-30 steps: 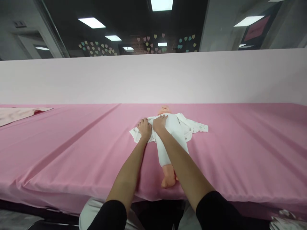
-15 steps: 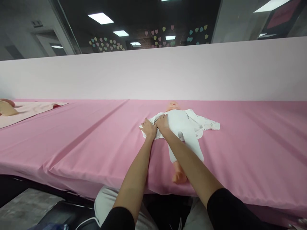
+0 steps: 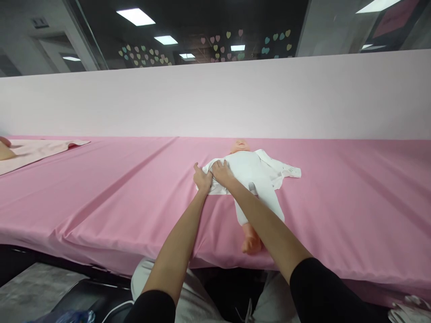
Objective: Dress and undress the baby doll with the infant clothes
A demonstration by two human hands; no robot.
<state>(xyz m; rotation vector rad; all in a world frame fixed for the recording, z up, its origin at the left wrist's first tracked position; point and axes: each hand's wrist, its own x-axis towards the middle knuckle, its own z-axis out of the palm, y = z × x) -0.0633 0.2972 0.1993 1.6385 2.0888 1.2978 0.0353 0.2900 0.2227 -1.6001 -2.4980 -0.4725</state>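
Observation:
A baby doll (image 3: 249, 163) in a white outfit lies on its back on the pink sheet (image 3: 134, 179), head toward the white wall. Under it is spread a white baby shirt (image 3: 286, 170) with a small print; one sleeve reaches out to the right. My left hand (image 3: 203, 180) is closed on the shirt's bunched left sleeve. Beside it, my right hand (image 3: 222, 174) grips the same cloth close to the doll's body. The doll's arm on that side is hidden by cloth and hands. A bare foot (image 3: 251, 244) points toward me, while my right forearm covers part of the legs.
At the far left, a pale cloth (image 3: 40, 150) lies with part of another doll (image 3: 5, 150) on it. A low white wall (image 3: 215, 98) runs behind the padded surface, with dark glass above. Crumpled fabric (image 3: 409, 309) shows at the lower right.
Both hands have moved slightly left along the sleeve, the right one away from the doll's chest. The whole view has shifted a little. The doll stays lying in place.

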